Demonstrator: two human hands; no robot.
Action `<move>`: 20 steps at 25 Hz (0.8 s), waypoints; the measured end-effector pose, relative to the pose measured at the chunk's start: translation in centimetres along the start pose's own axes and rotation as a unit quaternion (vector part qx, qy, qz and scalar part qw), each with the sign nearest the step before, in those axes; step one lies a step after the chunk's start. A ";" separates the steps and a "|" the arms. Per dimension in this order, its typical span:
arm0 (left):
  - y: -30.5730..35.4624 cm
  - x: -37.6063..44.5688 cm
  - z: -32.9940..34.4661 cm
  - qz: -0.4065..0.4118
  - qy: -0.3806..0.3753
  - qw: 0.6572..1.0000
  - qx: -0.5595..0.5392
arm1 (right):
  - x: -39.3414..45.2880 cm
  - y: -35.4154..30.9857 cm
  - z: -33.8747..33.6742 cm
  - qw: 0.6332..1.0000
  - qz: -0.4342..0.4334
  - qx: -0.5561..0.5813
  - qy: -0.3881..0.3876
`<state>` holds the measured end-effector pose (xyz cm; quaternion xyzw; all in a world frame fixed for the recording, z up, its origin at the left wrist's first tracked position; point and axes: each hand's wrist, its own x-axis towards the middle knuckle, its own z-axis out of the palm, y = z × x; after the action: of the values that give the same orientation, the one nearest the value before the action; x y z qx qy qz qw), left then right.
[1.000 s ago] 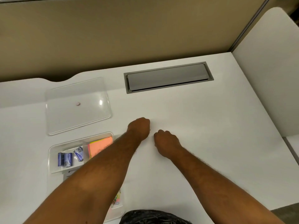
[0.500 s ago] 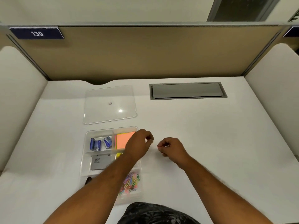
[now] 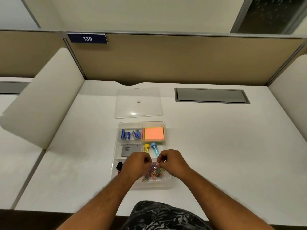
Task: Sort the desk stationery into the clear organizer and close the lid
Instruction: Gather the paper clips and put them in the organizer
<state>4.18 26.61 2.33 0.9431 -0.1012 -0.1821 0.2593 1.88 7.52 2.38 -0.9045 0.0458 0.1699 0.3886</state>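
Beneath both curled hands (image 3: 153,161), paper clips (image 3: 153,174) fill organizer (image 3: 167,183).

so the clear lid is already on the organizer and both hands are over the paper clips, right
Not quite. The head view shows the clear lid lying on the desk behind the organizer, not on it. Both hands, left and right, are over the paper clips.

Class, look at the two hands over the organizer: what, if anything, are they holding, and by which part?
Both hands, left hand and right hand, pinch something small between their fingertips above the paper clips. It looks like clips, but which part is held cannot be told.
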 end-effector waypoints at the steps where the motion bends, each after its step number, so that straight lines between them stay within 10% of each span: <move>1: -0.3 -0.4 -0.1 0.004 0.004 1.000 0.004 | -0.2 -0.2 0.6 1.000 0.001 -0.012 0.004; 20: -4.5 3.6 -4.7 0.003 0.126 0.982 -0.139 | 2.0 -1.9 -0.5 0.988 0.042 0.047 0.139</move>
<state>9.80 31.45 2.66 0.9129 -0.0443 -0.0736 0.3990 4.27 8.58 3.38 -0.8972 0.1452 0.0568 0.4132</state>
